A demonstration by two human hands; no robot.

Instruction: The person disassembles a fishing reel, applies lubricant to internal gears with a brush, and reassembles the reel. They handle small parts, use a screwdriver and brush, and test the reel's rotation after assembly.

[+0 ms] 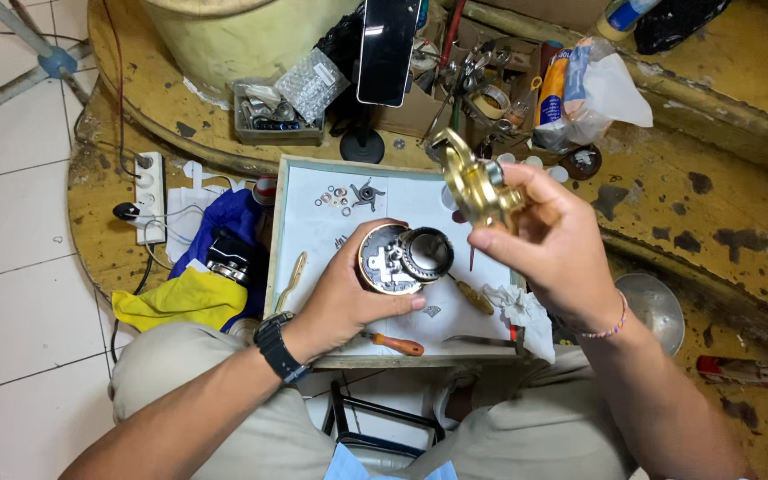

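Closest to us are our own knees and forearms, and above them the white work board (313,222) that rests across our lap. Our left hand (348,293) wraps its fingers around a round metal reel body (393,260), open face up, with gears showing inside, held just above the board. Our right hand (553,240) is raised beside it, thumb and fingers pinched on a gold side cover (473,182) that stands clear of the body. Both parts look rigid and fairly weighty for their size; we judge them slick with grease, so the rim of the body and the outer edges of the cover seem the safest places to hold, away from the exposed gears. On the board lie small washers (332,197), an orange-handled screwdriver (397,343) near its front edge and a crumpled tissue (513,307) at its right. A phone on a stand (386,53) rises behind the board, and a white power strip (149,196) sits to the left.
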